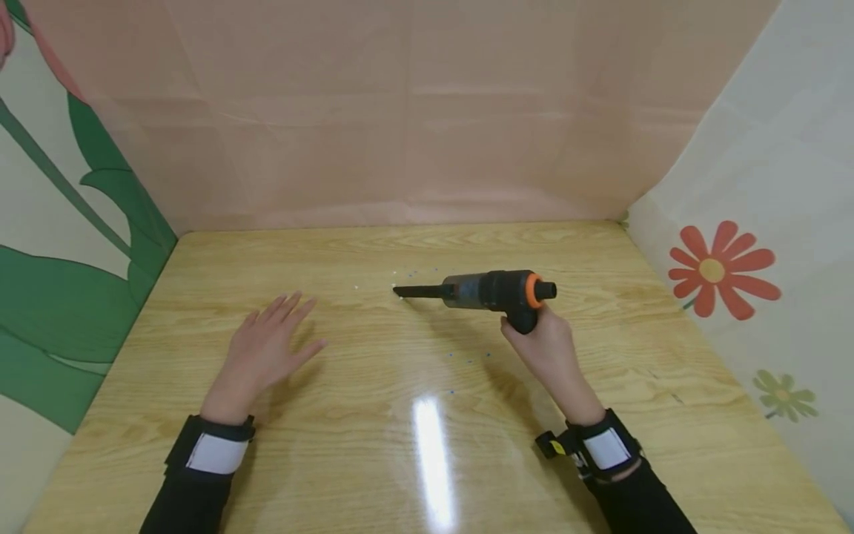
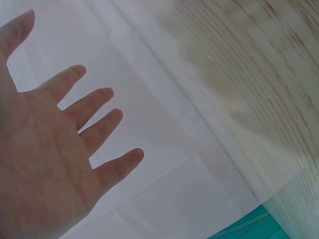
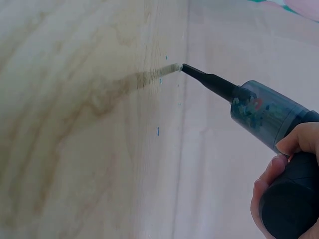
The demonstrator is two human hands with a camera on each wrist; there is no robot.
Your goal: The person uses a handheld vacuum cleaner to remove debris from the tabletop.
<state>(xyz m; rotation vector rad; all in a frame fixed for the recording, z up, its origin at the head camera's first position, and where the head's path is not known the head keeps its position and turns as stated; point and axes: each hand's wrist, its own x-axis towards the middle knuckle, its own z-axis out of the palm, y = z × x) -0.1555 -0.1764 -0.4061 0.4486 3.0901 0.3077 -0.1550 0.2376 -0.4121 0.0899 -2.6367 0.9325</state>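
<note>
My right hand (image 1: 550, 348) grips the handle of a black handheld vacuum cleaner (image 1: 510, 289) with an orange ring near its back end. Its long narrow nozzle (image 1: 420, 291) points left, the tip right at the tabletop among tiny white and blue scraps (image 1: 412, 274). Through the clear dust cup (image 3: 254, 112), coloured bits show inside in the right wrist view. More blue scraps (image 1: 470, 361) lie nearer, below the vacuum. Over the left part of the table, my left hand (image 1: 263, 352) is held palm down with fingers spread and nothing in it; the palm shows in the left wrist view.
The wood-grain table (image 1: 333, 460) carries a bright light reflection at the front middle. A plain pinkish sheet (image 1: 407, 119) stands along the back edge. Printed sheets border both sides, green leaves (image 1: 60, 304) at left and a red flower (image 1: 723, 271) at right.
</note>
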